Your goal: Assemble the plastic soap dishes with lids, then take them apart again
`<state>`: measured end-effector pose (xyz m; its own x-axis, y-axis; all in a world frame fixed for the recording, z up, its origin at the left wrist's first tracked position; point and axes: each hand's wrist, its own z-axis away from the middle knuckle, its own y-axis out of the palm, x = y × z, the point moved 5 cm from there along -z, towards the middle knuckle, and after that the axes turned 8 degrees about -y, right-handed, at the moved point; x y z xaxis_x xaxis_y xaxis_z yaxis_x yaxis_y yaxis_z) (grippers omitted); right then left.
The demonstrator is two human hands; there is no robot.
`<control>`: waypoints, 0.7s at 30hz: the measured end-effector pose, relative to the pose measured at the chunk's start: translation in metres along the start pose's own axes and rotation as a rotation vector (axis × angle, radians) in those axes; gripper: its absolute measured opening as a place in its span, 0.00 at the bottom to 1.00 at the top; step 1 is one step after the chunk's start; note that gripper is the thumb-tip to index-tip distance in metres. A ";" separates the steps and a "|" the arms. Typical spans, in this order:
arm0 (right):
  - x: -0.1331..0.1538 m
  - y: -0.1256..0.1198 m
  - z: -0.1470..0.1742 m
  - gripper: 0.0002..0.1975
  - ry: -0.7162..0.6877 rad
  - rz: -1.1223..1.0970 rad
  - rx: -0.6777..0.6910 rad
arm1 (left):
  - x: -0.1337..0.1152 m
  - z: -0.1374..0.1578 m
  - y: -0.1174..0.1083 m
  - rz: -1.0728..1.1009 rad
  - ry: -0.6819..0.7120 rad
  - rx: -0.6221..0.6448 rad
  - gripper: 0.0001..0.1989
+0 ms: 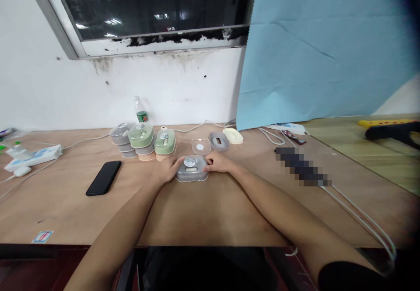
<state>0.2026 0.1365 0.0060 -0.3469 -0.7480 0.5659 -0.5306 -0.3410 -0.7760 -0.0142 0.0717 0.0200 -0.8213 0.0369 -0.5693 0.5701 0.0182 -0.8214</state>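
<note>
A small grey plastic box (192,175) with a clear lid and a round sticker sits on the table in front of me. My left hand (166,170) grips its left side, thumb along the edge by the lid. On the opposite side my right hand (218,162) holds it with bent fingers. Just behind it lie a loose clear lid (201,145) with a white round sticker, a grey tray (219,141) with an oval slot, and a cream-coloured shallow dish (232,136). To the left, similar boxes stand stacked, with green boxes (141,136) and a grey box (122,134) on top.
A black phone (104,178) lies at left, beyond it a white power strip (34,157) with cables. A plastic bottle (141,110) stands against the wall. At right are a blurred dark object (302,166) with a white cable and a hanging blue cloth (321,54).
</note>
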 end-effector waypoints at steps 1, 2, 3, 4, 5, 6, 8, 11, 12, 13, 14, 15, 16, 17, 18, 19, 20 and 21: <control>-0.001 0.000 0.000 0.29 0.003 -0.004 0.003 | 0.000 0.000 -0.001 -0.008 -0.002 0.003 0.32; -0.002 0.001 -0.001 0.29 0.007 -0.012 0.009 | 0.000 -0.001 -0.001 -0.016 0.002 0.010 0.32; -0.003 0.002 -0.001 0.29 0.013 -0.021 0.017 | 0.000 -0.001 -0.001 -0.022 0.005 0.016 0.32; -0.004 0.002 -0.001 0.28 0.020 -0.033 0.023 | 0.001 -0.002 0.000 -0.022 0.003 0.021 0.32; -0.005 0.003 -0.001 0.28 0.029 -0.044 0.025 | 0.001 -0.003 0.000 -0.018 0.002 0.028 0.32; -0.005 0.004 -0.001 0.27 0.035 -0.052 0.021 | 0.002 -0.004 0.000 -0.011 -0.003 0.033 0.32; -0.005 0.004 0.000 0.27 0.041 -0.055 -0.002 | 0.004 -0.006 0.001 0.009 -0.018 0.038 0.31; -0.002 0.005 0.001 0.26 0.034 -0.029 -0.054 | 0.005 -0.007 0.000 0.030 -0.034 0.041 0.31; -0.001 0.005 0.001 0.26 0.035 -0.016 -0.071 | 0.005 -0.007 -0.001 0.029 -0.042 0.036 0.31; 0.000 0.005 0.000 0.27 0.039 -0.002 -0.088 | 0.006 -0.007 -0.002 0.022 -0.051 0.024 0.32; 0.001 0.004 0.000 0.27 0.048 0.011 -0.104 | 0.006 -0.007 -0.003 0.007 -0.057 0.012 0.32; 0.001 0.004 -0.001 0.27 0.063 0.023 -0.122 | 0.007 -0.007 -0.004 -0.015 -0.063 -0.002 0.33; 0.000 0.003 -0.002 0.28 0.083 0.036 -0.145 | 0.007 -0.006 -0.005 -0.045 -0.070 -0.019 0.33; -0.001 0.002 -0.002 0.29 0.108 0.051 -0.170 | 0.007 -0.005 -0.006 -0.079 -0.078 -0.034 0.33; -0.002 0.001 -0.002 0.29 0.134 0.067 -0.197 | 0.007 -0.004 -0.007 -0.114 -0.083 -0.044 0.34; -0.003 -0.001 -0.003 0.29 0.157 0.084 -0.224 | 0.006 -0.002 -0.008 -0.145 -0.088 -0.049 0.34; -0.004 -0.002 -0.003 0.29 0.175 0.101 -0.248 | 0.004 0.000 -0.009 -0.169 -0.090 -0.054 0.34; -0.004 -0.003 -0.003 0.29 0.186 0.117 -0.268 | 0.003 0.002 -0.011 -0.184 -0.085 -0.066 0.34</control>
<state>0.2036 0.1418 0.0069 -0.5398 -0.6479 0.5374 -0.6543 -0.0787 -0.7522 -0.0225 0.0695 0.0273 -0.9090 -0.0578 -0.4128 0.4078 0.0823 -0.9094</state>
